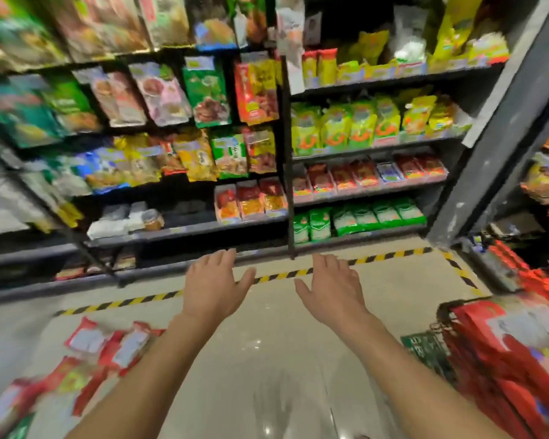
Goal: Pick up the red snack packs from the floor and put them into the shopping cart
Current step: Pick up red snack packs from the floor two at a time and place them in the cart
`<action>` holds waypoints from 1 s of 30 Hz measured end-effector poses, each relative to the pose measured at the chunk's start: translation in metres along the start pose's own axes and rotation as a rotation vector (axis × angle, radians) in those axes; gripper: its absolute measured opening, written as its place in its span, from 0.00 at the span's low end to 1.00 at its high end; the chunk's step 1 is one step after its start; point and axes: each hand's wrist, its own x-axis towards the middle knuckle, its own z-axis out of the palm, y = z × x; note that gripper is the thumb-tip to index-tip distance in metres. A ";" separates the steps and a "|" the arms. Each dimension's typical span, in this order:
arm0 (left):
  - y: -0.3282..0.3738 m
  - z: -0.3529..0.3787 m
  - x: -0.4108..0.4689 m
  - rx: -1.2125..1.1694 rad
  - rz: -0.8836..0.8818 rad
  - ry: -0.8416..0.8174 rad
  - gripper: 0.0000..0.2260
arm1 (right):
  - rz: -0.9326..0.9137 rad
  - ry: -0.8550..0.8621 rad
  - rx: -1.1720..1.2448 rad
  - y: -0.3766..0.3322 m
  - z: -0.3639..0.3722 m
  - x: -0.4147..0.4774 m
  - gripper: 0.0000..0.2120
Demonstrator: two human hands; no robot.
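The left hand [214, 283] and the right hand [330, 286] both reach forward, palms down, fingers straight and spread a little, thumbs turned in toward each other. Neither hand holds or touches anything; they hover side by side above the floor [267, 359] with a gap between them.

Past the fingertips, a yellow-and-black striped tape [276, 276] runs across the floor. Beyond it stand shelves [203, 231] full of bagged goods, all softened by blur.

Below and to the left of the left hand, beside that forearm, the red snack packs [108, 343] lie scattered on the floor. Some overlap, and several show white panels. They are well apart from both hands.

Below and to the right of the right hand, alongside that forearm, is the shopping cart [440, 318], with its dark wire rim showing. A heap of red bags [501, 350] fills it. Blur makes it hard to count the packs in either place.
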 end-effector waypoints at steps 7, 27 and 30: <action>-0.191 -0.004 -0.024 -0.048 -0.439 0.010 0.33 | -0.411 -0.139 -0.112 -0.204 0.051 0.067 0.29; -0.591 0.051 0.027 -0.210 -1.118 0.029 0.32 | -1.019 -0.427 -0.318 -0.656 0.256 0.252 0.31; -0.662 0.085 0.045 -0.236 -1.129 -0.011 0.31 | -1.048 -0.468 -0.395 -0.711 0.304 0.271 0.33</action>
